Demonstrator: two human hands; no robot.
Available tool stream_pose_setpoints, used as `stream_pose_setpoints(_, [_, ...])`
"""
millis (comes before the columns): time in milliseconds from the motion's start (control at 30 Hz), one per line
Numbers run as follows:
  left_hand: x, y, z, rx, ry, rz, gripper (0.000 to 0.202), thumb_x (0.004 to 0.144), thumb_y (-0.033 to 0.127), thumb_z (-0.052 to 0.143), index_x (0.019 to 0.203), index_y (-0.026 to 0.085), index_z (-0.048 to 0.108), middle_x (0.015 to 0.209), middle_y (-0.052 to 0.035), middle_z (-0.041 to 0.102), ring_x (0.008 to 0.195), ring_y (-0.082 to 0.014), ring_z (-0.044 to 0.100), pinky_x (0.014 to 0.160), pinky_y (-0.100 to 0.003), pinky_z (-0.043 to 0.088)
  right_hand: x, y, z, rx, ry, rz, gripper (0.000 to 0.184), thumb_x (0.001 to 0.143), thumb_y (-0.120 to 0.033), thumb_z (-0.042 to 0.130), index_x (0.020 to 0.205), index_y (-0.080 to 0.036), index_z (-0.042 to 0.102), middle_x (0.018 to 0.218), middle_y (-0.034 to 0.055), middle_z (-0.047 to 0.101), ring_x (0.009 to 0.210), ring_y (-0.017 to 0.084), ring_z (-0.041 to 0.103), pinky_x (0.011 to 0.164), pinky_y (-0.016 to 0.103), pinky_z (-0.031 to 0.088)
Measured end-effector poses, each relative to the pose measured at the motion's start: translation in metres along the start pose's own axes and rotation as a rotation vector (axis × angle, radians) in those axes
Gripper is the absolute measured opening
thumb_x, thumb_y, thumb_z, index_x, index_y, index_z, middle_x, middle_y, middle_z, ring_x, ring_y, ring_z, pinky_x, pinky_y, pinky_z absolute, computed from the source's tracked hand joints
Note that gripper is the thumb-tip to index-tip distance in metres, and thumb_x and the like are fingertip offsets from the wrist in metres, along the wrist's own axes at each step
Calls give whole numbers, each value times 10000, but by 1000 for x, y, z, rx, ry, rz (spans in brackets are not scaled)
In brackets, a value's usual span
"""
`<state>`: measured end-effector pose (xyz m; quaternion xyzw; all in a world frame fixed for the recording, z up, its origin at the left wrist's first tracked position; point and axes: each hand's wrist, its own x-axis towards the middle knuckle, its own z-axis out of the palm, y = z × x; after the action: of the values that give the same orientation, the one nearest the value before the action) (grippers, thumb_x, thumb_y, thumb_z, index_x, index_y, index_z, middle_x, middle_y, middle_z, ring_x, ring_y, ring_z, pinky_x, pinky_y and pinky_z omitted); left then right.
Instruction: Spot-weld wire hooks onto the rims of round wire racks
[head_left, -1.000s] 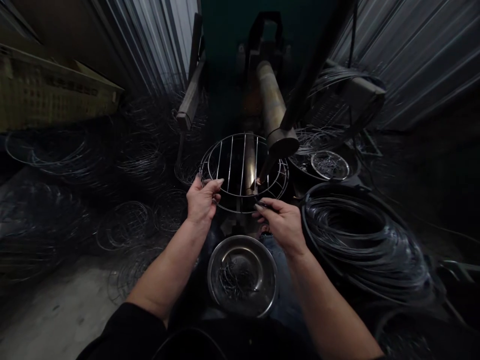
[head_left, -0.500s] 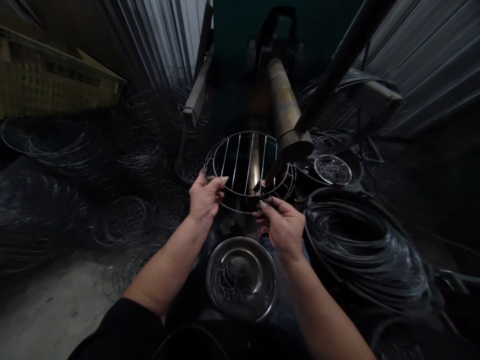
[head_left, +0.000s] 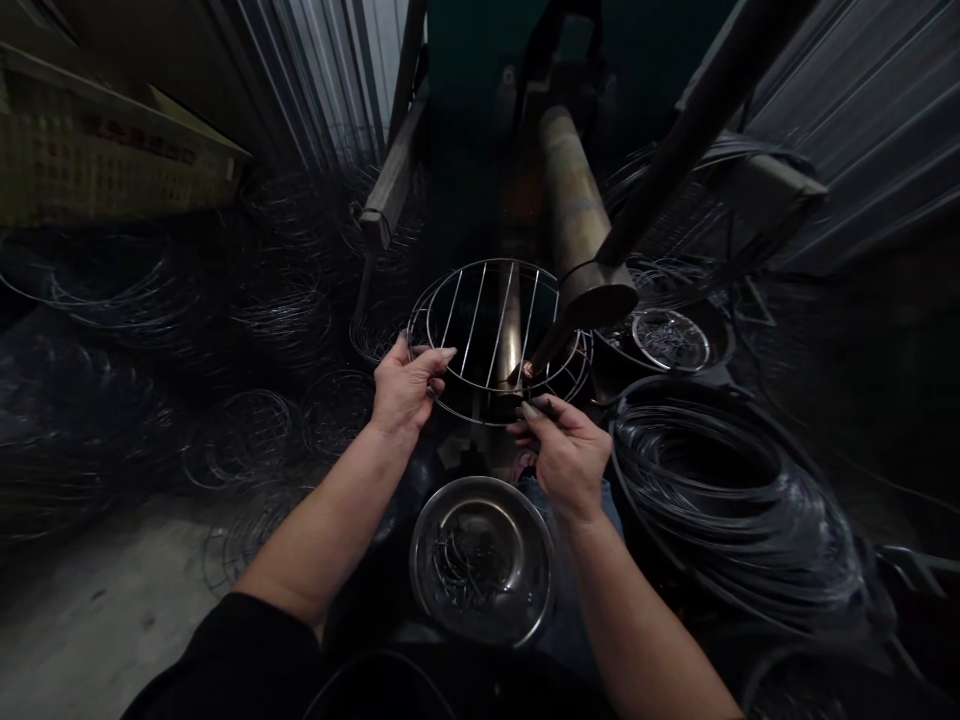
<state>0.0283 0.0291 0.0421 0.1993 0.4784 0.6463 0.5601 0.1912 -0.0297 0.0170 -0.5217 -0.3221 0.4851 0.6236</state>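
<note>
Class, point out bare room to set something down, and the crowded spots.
Pale floor shows at lower left, bordered by the black sleeve and wire frames. Inside the metal bowl, bare metal shows right of the wire pieces. Crowded: about the wire rack, left hand and right hand; at right, the wire coil.

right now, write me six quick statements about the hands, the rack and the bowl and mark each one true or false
1. The left hand grips the left side of the wire rack. True.
2. The wire rack is square. False: its outline is round.
3. The right hand is at the near edge of the wire rack. True.
4. The right hand wears a glove. False: it is bare.
5. The steel bowl holds a heap of thin wire pieces. True.
6. The large wire coil lies to the person's left. False: it lies to the right.
</note>
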Motion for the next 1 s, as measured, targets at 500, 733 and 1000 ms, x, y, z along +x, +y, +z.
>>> stream_pose_setpoints(500, [10, 4, 6, 69, 24, -38, 482, 423, 170, 823, 783, 185, 503, 655, 58, 513, 489, -56, 483, 379, -157, 228, 7, -6, 8, -19, 58, -24, 279, 633, -343, 772, 798, -143, 668, 624, -3, 656, 406, 99, 552, 375, 197, 419])
stream_pose_setpoints(733, [14, 6, 9, 111, 33, -57, 458, 422, 174, 813, 751, 186, 494, 654, 44, 543, 473, -63, 491, 388, -162, 203, 13, -7, 12, 30, 68, -26, 258, 608, -307, 757, 775, -142, 651, 614, -4, 646, 425, 105, 581, 357, 172, 393])
stream_pose_setpoints(1000, [15, 7, 12, 127, 81, -97, 496, 415, 151, 814, 813, 176, 519, 650, 31, 560, 465, -58, 465, 407, -179, 221, 11, -6, 16, 9, 99, -54, 250, 616, -320, 754, 762, -143, 655, 580, -15, 632, 411, 108, 566, 365, 188, 399])
